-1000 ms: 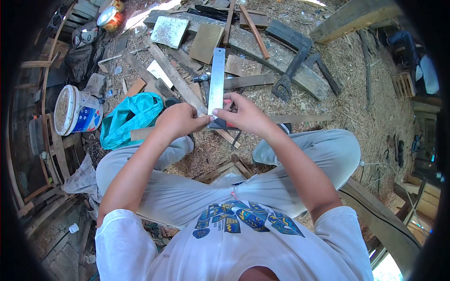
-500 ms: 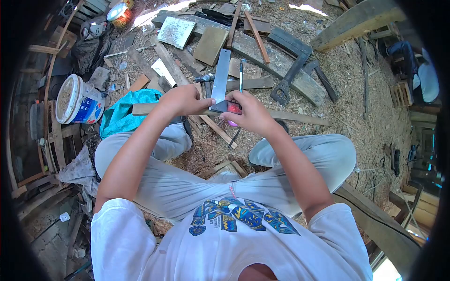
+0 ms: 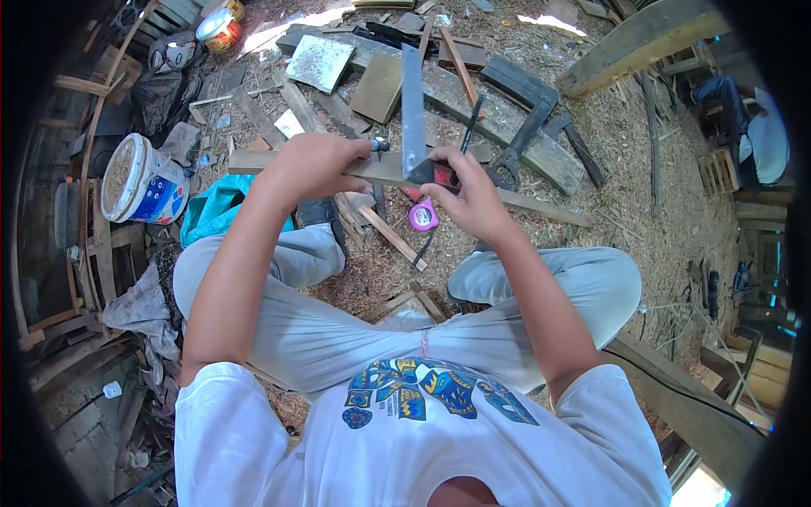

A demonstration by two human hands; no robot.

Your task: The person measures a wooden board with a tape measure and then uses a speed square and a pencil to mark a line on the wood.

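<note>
Upper centre of the frame, the left hand point(image 3: 312, 166) grips the wooden strip point(image 3: 541, 207), probably steadying it — the right hand point(image 3: 475, 198) holds the square point(image 3: 412, 110) against it, seemingly for alignment, plus a pen point(image 3: 472, 124).

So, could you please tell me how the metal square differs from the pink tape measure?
The metal square has a long, straight, grey blade, while the tape measure has a compact, rounded, pink case. The square is in the grip of the right hand; the tape measure is outside that grip, nearer the person's body. Both are measuring tools.
</note>
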